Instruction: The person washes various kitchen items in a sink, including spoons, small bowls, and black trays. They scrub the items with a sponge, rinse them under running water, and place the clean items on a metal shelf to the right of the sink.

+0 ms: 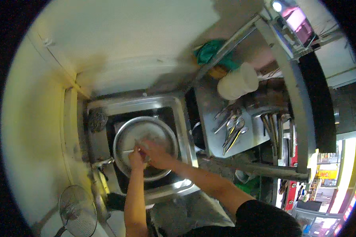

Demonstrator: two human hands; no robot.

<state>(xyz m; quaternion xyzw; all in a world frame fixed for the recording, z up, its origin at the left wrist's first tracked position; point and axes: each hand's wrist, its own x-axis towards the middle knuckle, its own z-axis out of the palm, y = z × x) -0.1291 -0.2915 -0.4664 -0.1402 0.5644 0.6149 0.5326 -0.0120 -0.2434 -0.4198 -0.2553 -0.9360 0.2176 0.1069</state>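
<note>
Both of my hands are close together over a wide round metal basin (116,148) that sits in a stainless steel sink (180,118). My left hand (136,158) is pinched on a thin pale utensil handle (128,151) that points to the left. Just right of it, my right hand (154,152) is blurred, with its fingers curled near the left ones; what it holds cannot be made out. The basin's contents look pale and cloudy. A faucet (105,162) stands at the sink's left edge, beside the basin.
A scouring pad of metal wire (98,119) lies at the sink's back left corner. At the lower left hangs a wire strainer (77,211). On the right, a metal shelf (207,118) bears several spoons (240,123) and a white container (238,81). Green cloth (210,53) lies behind.
</note>
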